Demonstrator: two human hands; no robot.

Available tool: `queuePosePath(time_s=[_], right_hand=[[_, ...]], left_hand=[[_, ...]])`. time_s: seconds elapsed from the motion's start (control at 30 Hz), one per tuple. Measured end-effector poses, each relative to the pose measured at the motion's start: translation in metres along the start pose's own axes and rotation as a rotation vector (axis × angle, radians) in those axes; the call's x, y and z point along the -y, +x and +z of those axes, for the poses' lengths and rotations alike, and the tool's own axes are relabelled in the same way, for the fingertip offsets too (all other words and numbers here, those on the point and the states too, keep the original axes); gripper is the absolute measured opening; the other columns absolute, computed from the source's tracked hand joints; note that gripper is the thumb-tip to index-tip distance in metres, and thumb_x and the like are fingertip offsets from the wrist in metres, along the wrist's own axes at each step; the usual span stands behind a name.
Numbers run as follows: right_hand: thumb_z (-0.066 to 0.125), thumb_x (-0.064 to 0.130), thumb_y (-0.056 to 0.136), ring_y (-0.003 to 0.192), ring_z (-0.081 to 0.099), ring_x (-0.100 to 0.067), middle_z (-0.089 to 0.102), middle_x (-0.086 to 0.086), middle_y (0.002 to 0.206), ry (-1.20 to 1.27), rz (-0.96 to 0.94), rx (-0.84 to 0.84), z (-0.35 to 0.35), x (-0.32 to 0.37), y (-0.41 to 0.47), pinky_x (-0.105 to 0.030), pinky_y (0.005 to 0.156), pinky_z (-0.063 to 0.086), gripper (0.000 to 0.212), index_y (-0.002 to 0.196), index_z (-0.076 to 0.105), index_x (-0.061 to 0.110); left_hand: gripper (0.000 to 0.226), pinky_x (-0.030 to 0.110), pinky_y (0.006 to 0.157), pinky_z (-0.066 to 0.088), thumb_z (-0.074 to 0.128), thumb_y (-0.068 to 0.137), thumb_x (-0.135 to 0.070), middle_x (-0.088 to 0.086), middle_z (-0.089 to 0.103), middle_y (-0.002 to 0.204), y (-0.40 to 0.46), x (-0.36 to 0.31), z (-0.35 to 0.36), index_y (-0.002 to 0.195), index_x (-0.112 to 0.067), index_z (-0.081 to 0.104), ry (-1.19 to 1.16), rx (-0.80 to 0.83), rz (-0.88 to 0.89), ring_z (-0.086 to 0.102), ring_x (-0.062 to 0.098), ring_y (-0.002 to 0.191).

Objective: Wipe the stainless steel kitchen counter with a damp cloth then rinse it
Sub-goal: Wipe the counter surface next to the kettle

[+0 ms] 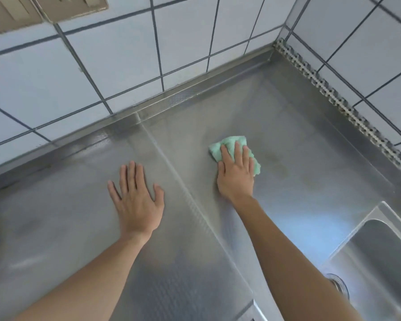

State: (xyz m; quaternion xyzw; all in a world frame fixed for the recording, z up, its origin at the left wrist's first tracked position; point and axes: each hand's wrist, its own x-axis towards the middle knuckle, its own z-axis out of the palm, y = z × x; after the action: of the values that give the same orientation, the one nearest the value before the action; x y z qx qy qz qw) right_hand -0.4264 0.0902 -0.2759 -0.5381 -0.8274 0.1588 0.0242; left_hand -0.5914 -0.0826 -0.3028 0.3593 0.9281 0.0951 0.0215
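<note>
A: At left centre of the frame the left hand (136, 200) lies flat on the counter (310, 181), fingers straight, holding nothing. If the steel under it is wet, that propping palm could slide and leave prints on wiped metal.

B: Right of centre, the right hand (235, 174) presses the cloth (229, 144) to the counter with straight fingers; nothing is curled round it, so the cloth could bunch and skip the dull smear just to its right.

A: The perforated strip (347, 110) at the upper right might snag the cloth's edge.

B: And the sink (380, 262), lower right, sits well apart; a dripping cloth carried there could re-wet the counter.
</note>
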Motion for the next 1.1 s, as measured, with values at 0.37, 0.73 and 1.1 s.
queuePosePath(time_s=[0.37,0.73,1.1], right_hand=[[0.043,0.032,0.106,0.158,0.012,-0.023,0.021,0.002,0.169,0.033,-0.255,0.119,-0.014,-0.114,-0.162,-0.042,0.128,0.011,0.047,0.154,0.040,0.035],[0.036,0.028,0.107,0.159,0.001,-0.027,0.011,-0.002,0.171,0.095,-0.055,0.047,-0.014,-0.108,-0.140,-0.044,0.129,0.003,0.050,0.157,0.034,0.032],[0.042,0.028,0.107,0.158,0.010,-0.031,0.016,-0.007,0.170,0.062,0.208,0.017,-0.057,-0.230,-0.124,-0.046,0.127,0.011,0.050,0.157,0.035,0.028]], left_hand=[[0.057,0.065,0.124,0.012,0.048,0.100,-0.031,0.011,0.028,0.167,0.005,-0.015,-0.017,0.151,-0.006,0.038,-0.093,0.148,-0.041,0.015,0.031,0.159],[0.051,0.055,0.125,0.024,0.050,0.102,-0.031,0.007,0.037,0.165,-0.075,-0.140,-0.003,0.150,-0.013,0.048,-0.106,0.213,0.540,0.027,0.031,0.158],[0.062,0.059,0.128,0.012,0.036,0.103,-0.041,0.007,0.028,0.170,-0.059,-0.173,0.040,0.158,-0.013,0.036,-0.055,0.054,0.325,0.017,0.027,0.161]])
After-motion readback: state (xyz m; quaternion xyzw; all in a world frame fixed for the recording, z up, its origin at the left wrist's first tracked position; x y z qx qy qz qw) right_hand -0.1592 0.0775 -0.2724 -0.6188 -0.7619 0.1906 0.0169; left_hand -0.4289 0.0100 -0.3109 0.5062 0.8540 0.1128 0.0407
